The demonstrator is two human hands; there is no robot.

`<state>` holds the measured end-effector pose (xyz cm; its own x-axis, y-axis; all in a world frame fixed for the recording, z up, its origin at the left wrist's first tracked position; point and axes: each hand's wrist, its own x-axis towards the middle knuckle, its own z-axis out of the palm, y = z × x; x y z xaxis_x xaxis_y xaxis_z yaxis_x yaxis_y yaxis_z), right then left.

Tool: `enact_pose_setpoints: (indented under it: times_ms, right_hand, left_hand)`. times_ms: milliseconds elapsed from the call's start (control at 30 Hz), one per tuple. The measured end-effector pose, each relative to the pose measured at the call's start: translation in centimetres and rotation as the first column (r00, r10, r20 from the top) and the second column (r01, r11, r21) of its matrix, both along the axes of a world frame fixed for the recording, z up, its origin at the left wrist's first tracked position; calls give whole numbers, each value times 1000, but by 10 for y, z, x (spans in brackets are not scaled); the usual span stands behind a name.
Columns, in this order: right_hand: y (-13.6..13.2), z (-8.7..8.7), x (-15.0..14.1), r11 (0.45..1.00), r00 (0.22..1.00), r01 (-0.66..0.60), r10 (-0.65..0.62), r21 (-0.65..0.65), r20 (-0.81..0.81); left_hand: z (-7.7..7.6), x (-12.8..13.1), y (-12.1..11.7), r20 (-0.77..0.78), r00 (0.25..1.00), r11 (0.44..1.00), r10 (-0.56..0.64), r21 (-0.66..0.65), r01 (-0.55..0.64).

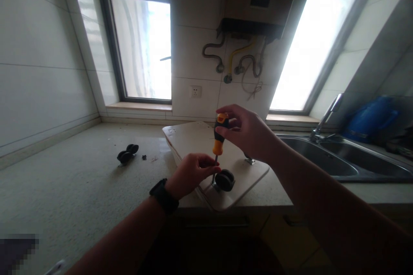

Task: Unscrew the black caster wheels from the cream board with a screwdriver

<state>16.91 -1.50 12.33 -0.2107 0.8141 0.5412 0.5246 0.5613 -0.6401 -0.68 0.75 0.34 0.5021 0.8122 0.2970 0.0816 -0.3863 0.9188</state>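
My right hand [240, 131] grips the screwdriver [219, 137], left fingers [211, 166] pinching its shaft beside this caster [225, 180] on the upturned white board [193, 137]. Two corners carry casters, I'd judge; two loose wheels [128, 154] on the counter [80, 180] look unfitted.

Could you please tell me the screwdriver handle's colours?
Chunky screwdriver handle: orange and black, clearest in the head view.

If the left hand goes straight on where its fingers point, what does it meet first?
Probably the shaft of the screwdriver, which the left hand seems to pinch; whether the black wheel lies in line is unclear.
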Motion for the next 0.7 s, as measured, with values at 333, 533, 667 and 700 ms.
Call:
enact_pose_setpoints:
  times_ms: [333, 533, 667, 700]
  right_hand:
    - [0, 0, -4, 980, 976, -182, 170, -78, -134]
    - [-7, 6, -9, 1000, 997, 16, -16, 4, 71]
    - [-5, 1, -5, 999, 999, -42, 42, 0, 33]
    - [-4, 0, -5, 998, 998, -58, 58, -9, 22]
  left_hand:
    - [0, -5, 4, -51, 997, 998, -63, -32, 61]
    - [-4, 2, 1, -46, 998, 999, 49, -13, -49]
    - [-9, 4, 0, -40, 991, 992, 126, 5, -126]
    - [-10, 5, 0, -41, 989, 989, 145, 14, -144]
